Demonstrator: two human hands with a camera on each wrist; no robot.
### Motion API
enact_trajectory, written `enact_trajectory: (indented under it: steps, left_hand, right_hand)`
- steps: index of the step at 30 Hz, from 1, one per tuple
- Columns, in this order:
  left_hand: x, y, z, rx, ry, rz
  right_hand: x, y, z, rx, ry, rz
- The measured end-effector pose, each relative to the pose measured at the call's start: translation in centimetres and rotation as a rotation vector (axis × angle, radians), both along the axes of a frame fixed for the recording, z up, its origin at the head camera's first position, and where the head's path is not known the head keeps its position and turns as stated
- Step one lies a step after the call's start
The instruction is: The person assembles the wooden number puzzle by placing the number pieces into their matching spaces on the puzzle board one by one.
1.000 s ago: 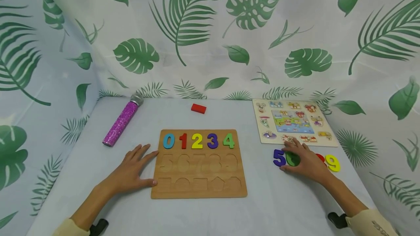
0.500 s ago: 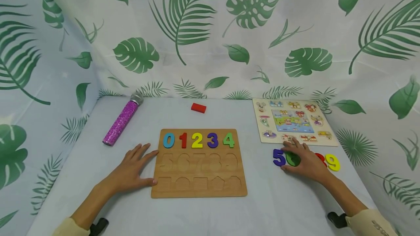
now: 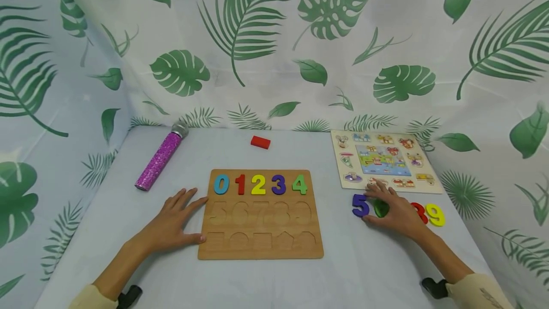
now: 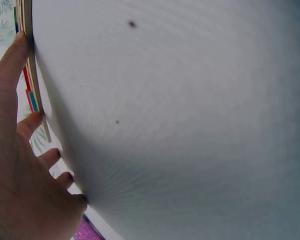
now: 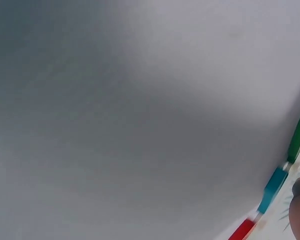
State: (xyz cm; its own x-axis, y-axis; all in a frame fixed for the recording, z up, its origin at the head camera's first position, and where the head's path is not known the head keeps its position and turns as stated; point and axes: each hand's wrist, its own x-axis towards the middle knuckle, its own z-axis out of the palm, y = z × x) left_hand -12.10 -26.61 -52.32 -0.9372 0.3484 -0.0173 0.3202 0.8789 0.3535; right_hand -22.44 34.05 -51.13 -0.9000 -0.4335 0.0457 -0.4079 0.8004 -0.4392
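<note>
My right hand (image 3: 394,211) pinches the purple number 5 (image 3: 360,204) between thumb and fingertips, at the left end of a row of loose numbers. Beside it lies a green number 6 (image 3: 381,208), partly under the hand. A teal piece (image 5: 273,189), hidden from the head view, shows between green and red ones in the right wrist view. My left hand (image 3: 167,225) is spread, thumb and index finger touching the left edge of the wooden number board (image 3: 246,252). The board's top row holds a blue 0 (image 3: 216,184), red 1, yellow 2, purple 3 and green 4; two rows of recesses lie below.
Right of my right hand lie a red number 8 (image 3: 420,212), partly covered, and a yellow 9 (image 3: 437,215). A picture puzzle board (image 3: 383,160) lies just behind. Farther back are a red block (image 3: 260,142) and a glittery pink microphone (image 3: 158,161).
My right hand has shifted slightly left, taking the purple 5 with it and widening its gap from the green 6. More of the red 8 shows. My left hand stays at the board.
</note>
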Motion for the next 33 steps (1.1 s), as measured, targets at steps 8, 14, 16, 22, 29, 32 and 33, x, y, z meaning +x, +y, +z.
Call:
enact_trajectory:
  steps: [8, 14, 16, 22, 29, 32, 33]
  left_hand:
    - [0.0, -0.1, 0.3, 0.012, 0.016, -0.016]
    - [0.0, 0.0, 0.5, 0.011, 0.011, -0.015]
    - [0.1, 0.1, 0.5, 0.009, 0.011, -0.011]
    - [0.0, 0.0, 0.3, 0.014, 0.011, -0.013]
    - [0.0, -0.1, 0.2, 0.019, 0.008, -0.012]
    - [0.1, -0.2, 0.3, 0.024, 0.016, -0.020]
    - [0.1, -0.2, 0.3, 0.024, 0.019, -0.022]
  right_hand:
    - [-0.5, -5.3, 0.5, -0.041, 0.001, -0.033]
    - [-0.3, -11.4, 0.5, -0.113, 0.055, 0.021]
    - [-0.3, -13.5, 0.6, -0.144, 0.061, 0.057]
    - [0.4, -20.0, 0.8, -0.180, 0.039, 0.134]
    - [1.5, -26.7, 0.9, -0.174, -0.075, 0.202]
    - [1.8, -28.9, 0.8, -0.150, -0.098, 0.235]
    - [1.9, -29.5, 0.8, -0.147, -0.103, 0.246]
